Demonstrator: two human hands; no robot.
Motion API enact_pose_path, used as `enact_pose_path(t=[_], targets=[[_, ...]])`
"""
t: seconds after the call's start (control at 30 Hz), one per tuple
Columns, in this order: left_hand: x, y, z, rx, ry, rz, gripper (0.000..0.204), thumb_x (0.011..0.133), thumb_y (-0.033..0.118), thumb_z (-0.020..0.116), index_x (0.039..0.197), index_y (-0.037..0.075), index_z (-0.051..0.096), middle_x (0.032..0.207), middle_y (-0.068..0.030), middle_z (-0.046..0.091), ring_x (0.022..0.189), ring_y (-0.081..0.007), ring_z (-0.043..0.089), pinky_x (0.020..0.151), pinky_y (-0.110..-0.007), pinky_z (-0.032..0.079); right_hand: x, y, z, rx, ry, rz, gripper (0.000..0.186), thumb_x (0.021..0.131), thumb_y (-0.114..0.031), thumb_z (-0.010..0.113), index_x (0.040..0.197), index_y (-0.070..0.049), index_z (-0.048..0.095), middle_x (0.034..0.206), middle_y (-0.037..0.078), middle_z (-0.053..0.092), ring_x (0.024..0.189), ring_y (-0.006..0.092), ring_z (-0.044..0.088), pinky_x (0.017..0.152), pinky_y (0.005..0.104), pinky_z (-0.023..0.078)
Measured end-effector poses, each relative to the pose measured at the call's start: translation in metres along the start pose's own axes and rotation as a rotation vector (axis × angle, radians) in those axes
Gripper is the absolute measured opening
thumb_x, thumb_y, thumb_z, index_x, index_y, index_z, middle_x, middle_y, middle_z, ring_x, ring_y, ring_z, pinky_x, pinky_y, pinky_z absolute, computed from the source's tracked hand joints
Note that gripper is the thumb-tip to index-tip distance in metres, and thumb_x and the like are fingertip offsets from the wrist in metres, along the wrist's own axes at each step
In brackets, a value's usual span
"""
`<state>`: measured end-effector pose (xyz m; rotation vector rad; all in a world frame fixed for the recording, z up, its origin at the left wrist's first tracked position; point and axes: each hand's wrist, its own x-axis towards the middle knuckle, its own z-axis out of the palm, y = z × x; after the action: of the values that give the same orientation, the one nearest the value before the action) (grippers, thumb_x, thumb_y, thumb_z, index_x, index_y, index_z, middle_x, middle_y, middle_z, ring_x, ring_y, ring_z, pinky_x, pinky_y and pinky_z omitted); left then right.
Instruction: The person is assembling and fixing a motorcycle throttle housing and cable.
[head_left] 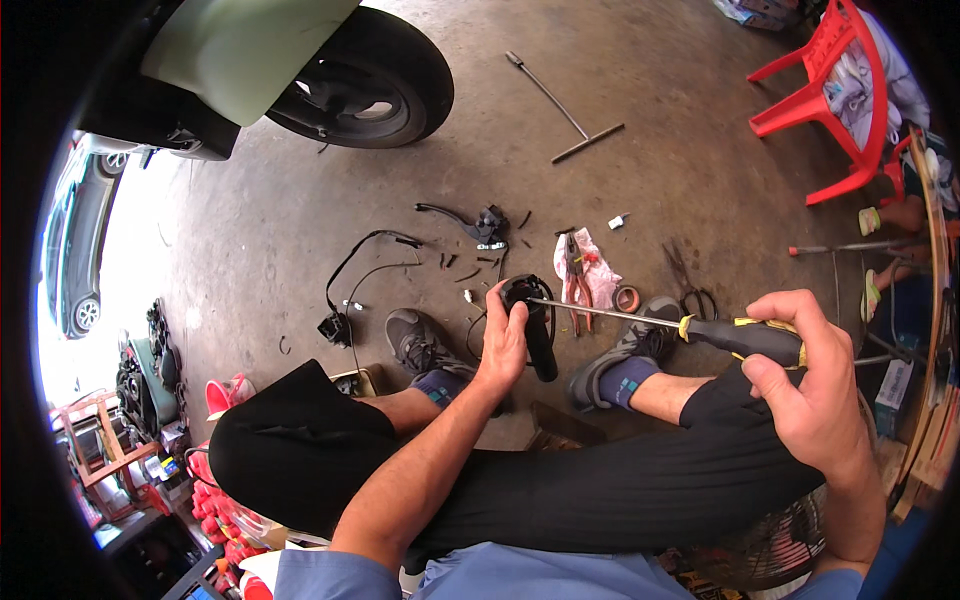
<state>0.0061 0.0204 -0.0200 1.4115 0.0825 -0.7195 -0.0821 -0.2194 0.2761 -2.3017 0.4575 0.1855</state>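
Observation:
My left hand [503, 345] is closed around a black tube-shaped part [541, 350] with a wider, hollow upper end, held above the floor between my shoes. It looks like a handlebar grip with its housing, though I cannot be sure. In my right hand [815, 400] is a long screwdriver [745, 340] with a black and yellow handle, the thumb and fingers gripping it. Its shaft points left, and the tip meets the opening of the black part near my left thumb. Whether it sits on a screw cannot be seen.
Beyond my shoes lie a black lever assembly [487, 224], a cable [345, 265], pliers [574, 262] on a stained cloth [600, 275], a tape roll [626, 299] and scissors [683, 275]. Farther off are a T-handle wrench [550, 98], a wheel [425, 80] and a red chair [838, 85]. Another person's feet show right.

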Motion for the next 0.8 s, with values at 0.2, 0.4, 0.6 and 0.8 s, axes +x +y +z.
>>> enact_pose_path(t=[0.2, 0.4, 0.6, 0.8], targets=[[0.001, -0.005, -0.002, -0.055, -0.024, 0.028, 0.044, 0.104, 0.020, 0.044, 0.144, 0.007, 0.031, 0.120, -0.0116, 0.056, 0.102, -0.0217, 0.064, 0.083, -0.036, 0.056, 0.000, -0.013, -0.008, 0.164, -0.111, 0.319, 0.029, 0.082, -0.001, 0.067, 0.109, 0.001, 0.057, 0.085, 0.014, 0.064, 0.073, 0.0268, 0.067, 0.070, 0.0351, 0.052], [0.003, -0.006, -0.003, -0.038, -0.016, 0.047, 0.044, 0.104, 0.019, 0.044, 0.145, 0.011, 0.031, 0.120, -0.0114, 0.056, 0.102, -0.0222, 0.065, 0.082, -0.037, 0.057, -0.001, 0.013, -0.003, -0.213, -0.051, -0.448, 0.041, 0.072, -0.002, 0.075, 0.110, -0.001, 0.060, 0.105, 0.017, 0.059, 0.087, 0.0326, 0.065, 0.071, 0.0342, 0.053], [0.002, -0.007, -0.003, -0.038, -0.017, 0.055, 0.042, 0.103, 0.016, 0.042, 0.144, 0.011, 0.032, 0.119, -0.0112, 0.056, 0.102, -0.0223, 0.065, 0.082, -0.038, 0.057, -0.016, 0.012, 0.001, -0.093, -0.004, -0.163, 0.033, 0.080, -0.008, 0.076, 0.107, 0.001, 0.059, 0.098, 0.017, 0.063, 0.083, 0.0335, 0.066, 0.070, 0.0382, 0.052], [0.001, 0.006, 0.004, -0.081, 0.011, 0.038, 0.042, 0.102, 0.013, 0.041, 0.142, 0.008, 0.032, 0.114, -0.0115, 0.058, 0.100, -0.0205, 0.065, 0.084, -0.035, 0.056, -0.006, 0.005, 0.000, -0.232, -0.010, -0.451, 0.040, 0.072, 0.004, 0.075, 0.108, 0.000, 0.059, 0.097, 0.015, 0.062, 0.082, 0.0343, 0.065, 0.070, 0.0395, 0.052]])
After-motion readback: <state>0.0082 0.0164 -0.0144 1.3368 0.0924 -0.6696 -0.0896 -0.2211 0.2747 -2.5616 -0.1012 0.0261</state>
